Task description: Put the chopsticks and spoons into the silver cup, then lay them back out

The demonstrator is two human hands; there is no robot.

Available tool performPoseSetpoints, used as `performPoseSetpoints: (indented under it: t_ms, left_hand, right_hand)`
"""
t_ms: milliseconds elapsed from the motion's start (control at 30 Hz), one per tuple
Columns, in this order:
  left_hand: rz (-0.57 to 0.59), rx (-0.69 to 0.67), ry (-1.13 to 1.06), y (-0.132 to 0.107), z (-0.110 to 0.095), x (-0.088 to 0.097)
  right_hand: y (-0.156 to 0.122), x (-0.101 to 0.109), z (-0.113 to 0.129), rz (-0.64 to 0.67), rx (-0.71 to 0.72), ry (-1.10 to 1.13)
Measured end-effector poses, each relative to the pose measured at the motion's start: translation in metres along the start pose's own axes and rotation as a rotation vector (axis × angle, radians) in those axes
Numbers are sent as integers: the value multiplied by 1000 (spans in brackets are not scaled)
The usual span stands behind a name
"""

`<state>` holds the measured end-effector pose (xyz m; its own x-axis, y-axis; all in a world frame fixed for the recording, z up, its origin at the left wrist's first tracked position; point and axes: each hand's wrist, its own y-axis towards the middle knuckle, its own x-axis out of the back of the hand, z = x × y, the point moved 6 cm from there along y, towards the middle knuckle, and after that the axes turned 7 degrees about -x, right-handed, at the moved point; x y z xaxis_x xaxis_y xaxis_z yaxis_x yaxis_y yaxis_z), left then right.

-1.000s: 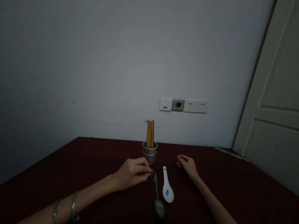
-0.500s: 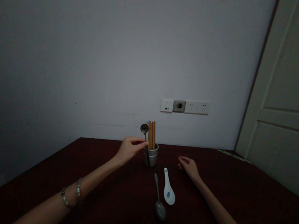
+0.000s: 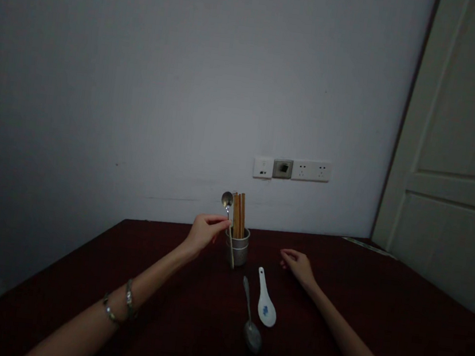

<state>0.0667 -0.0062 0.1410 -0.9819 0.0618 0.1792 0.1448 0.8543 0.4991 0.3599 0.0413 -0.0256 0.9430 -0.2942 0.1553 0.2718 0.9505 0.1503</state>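
Note:
My left hand (image 3: pixel 204 233) pinches a small metal spoon (image 3: pixel 227 222) by its handle, bowl up, just left of a metal cup (image 3: pixel 238 246) that holds several wooden chopsticks (image 3: pixel 238 215). The spoon's lower end hangs in front of the cup, outside it. A second metal spoon (image 3: pixel 250 317) and a white ceramic spoon (image 3: pixel 265 305) with a blue mark lie on the dark red table (image 3: pixel 375 322) in front of the cup. My right hand (image 3: pixel 298 264) rests on the table to the right of the cup, fingers loosely curled, holding nothing.
A grey wall with a row of sockets (image 3: pixel 292 168) stands behind the table. A pale door (image 3: pixel 463 171) is at the right. A thin light strip (image 3: pixel 367 246) lies at the table's far right edge.
My left hand picked one metal spoon up from the table, raised it upright beside the cup, and has now shifted it slightly left. The right hand has stayed put.

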Motion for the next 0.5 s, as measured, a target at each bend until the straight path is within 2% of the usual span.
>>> performPoseSetpoints:
  t_ms: [167, 267, 400, 500]
  left_hand:
    - [-74, -117, 11, 40, -9, 9]
    - [-119, -127, 50, 68, -7, 12]
    - [-116, -119, 132, 94, 5, 8]
    - [-113, -91, 202, 103, 20, 5]
  right_hand:
    - [0, 0, 0, 0, 1, -17]
    - [1, 0, -2, 7, 8, -28]
    - [2, 0, -3, 13, 14, -26]
    - [1, 0, -2, 13, 11, -22]
